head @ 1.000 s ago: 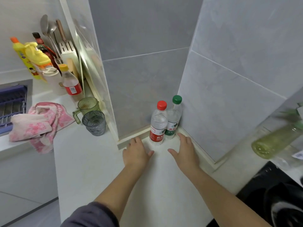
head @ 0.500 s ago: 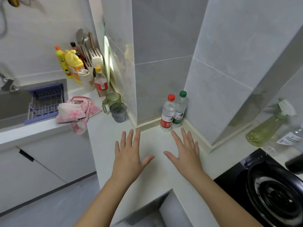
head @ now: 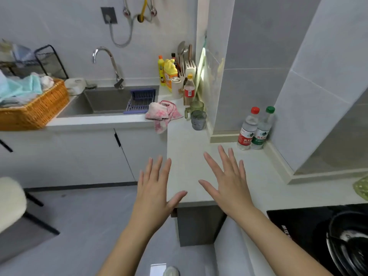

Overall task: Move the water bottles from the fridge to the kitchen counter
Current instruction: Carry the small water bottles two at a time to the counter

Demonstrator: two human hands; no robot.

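Observation:
Two clear water bottles stand upright side by side in the tiled corner of the white counter point(head: 191, 156): a red-capped bottle point(head: 247, 129) on the left and a green-capped bottle point(head: 262, 129) touching it on the right. My left hand point(head: 156, 188) hovers with fingers spread over the counter's front left edge and holds nothing. My right hand point(head: 228, 180) is spread flat above the counter, well short of the bottles, also holding nothing. The fridge is out of view.
A grey cup point(head: 198, 120) and a green mug point(head: 196, 108) stand by the wall pillar. A pink cloth point(head: 162, 114), a sink point(head: 103, 102) with a purple rack, condiment bottles and a wicker basket point(head: 33, 108) lie left. A black stove with a pan point(head: 348, 244) is at lower right.
Both hands have drawn back from the two bottles toward the counter's front edge, fingers now spread. The view has pulled back and swung left, revealing the sink and basket.

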